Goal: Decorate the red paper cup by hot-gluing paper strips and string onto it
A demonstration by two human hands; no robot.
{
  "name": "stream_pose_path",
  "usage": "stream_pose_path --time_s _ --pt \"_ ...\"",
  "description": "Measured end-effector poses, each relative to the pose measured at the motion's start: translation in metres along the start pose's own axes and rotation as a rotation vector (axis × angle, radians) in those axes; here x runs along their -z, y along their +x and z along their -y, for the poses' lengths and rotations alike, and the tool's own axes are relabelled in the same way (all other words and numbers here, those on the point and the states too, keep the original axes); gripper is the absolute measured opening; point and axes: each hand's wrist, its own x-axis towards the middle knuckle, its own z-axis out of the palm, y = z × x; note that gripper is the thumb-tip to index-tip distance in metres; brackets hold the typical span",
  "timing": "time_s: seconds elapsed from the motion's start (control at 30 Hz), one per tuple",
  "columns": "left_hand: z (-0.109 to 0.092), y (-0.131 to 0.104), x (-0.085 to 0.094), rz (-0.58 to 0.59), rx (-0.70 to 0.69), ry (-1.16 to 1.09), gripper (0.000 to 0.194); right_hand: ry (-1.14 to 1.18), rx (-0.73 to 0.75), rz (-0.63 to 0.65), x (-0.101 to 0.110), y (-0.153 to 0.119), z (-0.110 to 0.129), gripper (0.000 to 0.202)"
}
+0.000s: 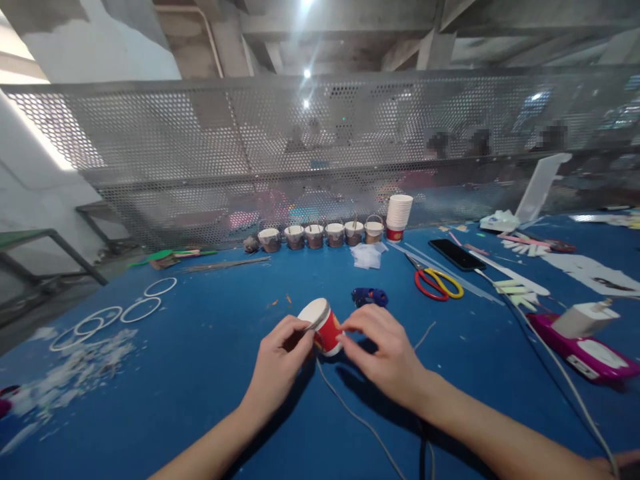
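With the left hand (275, 360), pinches grey cord (350, 411) near the rim of the red paper cup (329, 333), tilted at frame centre; with the right hand (393, 350), grasps near the base. Best kept snug, without denting the cup.

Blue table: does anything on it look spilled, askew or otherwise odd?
White scraps lie strewn across the left of the blue table, like litter left uncollected. The red paper cup tilts, but the left hand grips it, so that seems deliberate.
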Motion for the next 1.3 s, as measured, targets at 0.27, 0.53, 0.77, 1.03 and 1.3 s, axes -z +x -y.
stream_pose_path --time_s 0.27,0.53,0.77,1.03,1.3 --pt "0.0 -0.008 -0.005 0.024 -0.135 0.121 0.016 -0.171 0.053 0.033 -0.022 -0.007 0.001 0.019" --pt "-0.002 -0.008 -0.006 0.084 -0.196 0.174 0.015 -0.137 0.027 -0.025 -0.02 -0.004 -0.001 0.021" --pt "-0.001 -0.008 -0.003 0.107 -0.204 0.177 0.014 -0.156 0.05 -0.035 -0.017 -0.003 -0.003 0.023" --pt "-0.005 -0.006 0.001 0.143 -0.131 0.157 0.018 -0.185 0.059 -0.038 -0.015 -0.003 -0.007 0.022" --pt "-0.008 0.0 0.007 0.133 -0.018 0.063 0.021 -0.179 -0.011 -0.027 -0.008 0.0 -0.013 0.02"
